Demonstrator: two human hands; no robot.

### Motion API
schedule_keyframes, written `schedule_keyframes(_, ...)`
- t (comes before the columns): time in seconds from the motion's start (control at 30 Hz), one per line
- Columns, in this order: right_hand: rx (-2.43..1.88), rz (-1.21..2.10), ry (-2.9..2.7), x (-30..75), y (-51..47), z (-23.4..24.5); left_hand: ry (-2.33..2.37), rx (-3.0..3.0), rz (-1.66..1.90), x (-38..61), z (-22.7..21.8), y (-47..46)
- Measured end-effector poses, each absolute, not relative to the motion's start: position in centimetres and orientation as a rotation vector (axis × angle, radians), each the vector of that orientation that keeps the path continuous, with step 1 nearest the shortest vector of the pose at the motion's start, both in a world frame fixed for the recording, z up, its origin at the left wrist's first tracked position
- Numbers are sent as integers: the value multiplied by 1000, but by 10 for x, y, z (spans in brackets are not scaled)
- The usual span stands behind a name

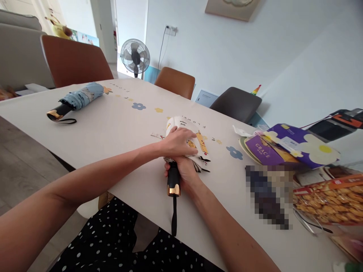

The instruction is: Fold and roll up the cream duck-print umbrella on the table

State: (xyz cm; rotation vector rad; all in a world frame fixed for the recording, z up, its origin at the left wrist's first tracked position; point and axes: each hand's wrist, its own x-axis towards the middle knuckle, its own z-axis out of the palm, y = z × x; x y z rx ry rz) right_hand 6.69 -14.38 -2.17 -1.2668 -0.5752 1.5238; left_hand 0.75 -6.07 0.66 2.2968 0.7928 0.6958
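A white folding umbrella [202, 147] with printed cartoon figures lies on the table in front of me, its canopy folded but loose, with pleats fanning out at the right. My right hand [184, 170] is closed around it where the canopy meets the black handle [173, 175]. The handle has a gold-coloured end, and a black wrist strap hangs from it toward the table edge. Across the top of the canopy lies my left hand [180, 141], fingers apart and slightly curved, touching the fabric. Part of the canopy is hidden under both hands.
A light blue folded umbrella [82, 96] lies at the far left of the table [121, 132]. To the right are a purple box [263, 151], a packet of nuts [331, 198] and a blurred-out patch. Chairs [176, 81] and a fan [135, 56] stand beyond.
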Motion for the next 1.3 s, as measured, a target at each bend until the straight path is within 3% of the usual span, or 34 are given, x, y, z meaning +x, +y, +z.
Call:
schedule_keyframes(0.23,-1198,1451,-633,67,-146,-23,541,2602,396,16,8,-60)
schedule_keyframes(0.57,-1267,1484,-683,68,-148,-25,635,2662,770,57,10,-78)
schedule_keyframes(0.97,-1292,1549,-575,70,-145,-23,1070,1855,1303,-3,36,-53)
schedule_keyframes(1.3,-1167,1536,-571,72,-144,-18,1090,1440,1205,-72,8,-43)
